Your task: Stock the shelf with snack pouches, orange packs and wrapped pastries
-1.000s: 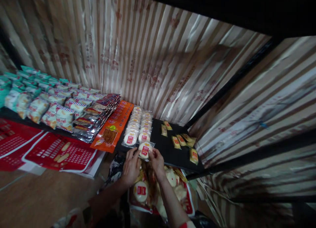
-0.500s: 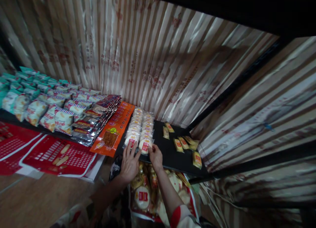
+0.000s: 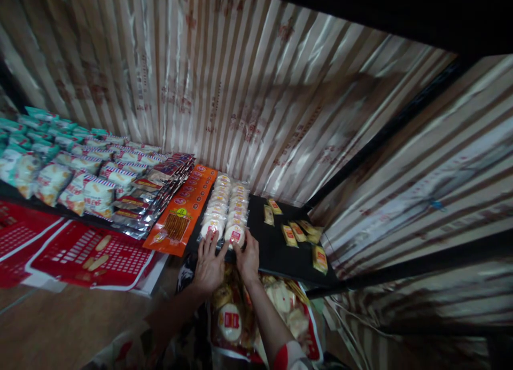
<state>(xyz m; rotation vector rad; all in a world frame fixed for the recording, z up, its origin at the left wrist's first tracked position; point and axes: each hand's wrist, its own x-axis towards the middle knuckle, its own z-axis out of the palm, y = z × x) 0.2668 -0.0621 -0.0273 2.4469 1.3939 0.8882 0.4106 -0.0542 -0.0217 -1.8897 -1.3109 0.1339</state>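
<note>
Two rows of round white rice crackers in clear wrappers [image 3: 214, 210] stand side by side on the black shelf [image 3: 276, 255]. My left hand [image 3: 209, 263] lies with fingers spread against the front packet of the left row. My right hand [image 3: 247, 257] touches the lower right edge of the front rice cracker [image 3: 234, 235] in the right row, its fingers stretched out and apart. Below the shelf edge, a bag of wrapped snacks [image 3: 230, 323] lies between and under my forearms, partly hidden by them.
Left of the crackers lie an orange snack packet [image 3: 179, 212], stacked silver-and-dark packets [image 3: 148, 196] and several puffed white bags [image 3: 98, 194]. Small yellow packets [image 3: 297, 232] are scattered on the right. A black post [image 3: 368, 132] slants behind them. Red printed bags [image 3: 92, 255] hang below left.
My right hand has shifted slightly left and up, its fingers now straighter along the front packet. My left hand stays nearly in place. The view has moved slightly.
</note>
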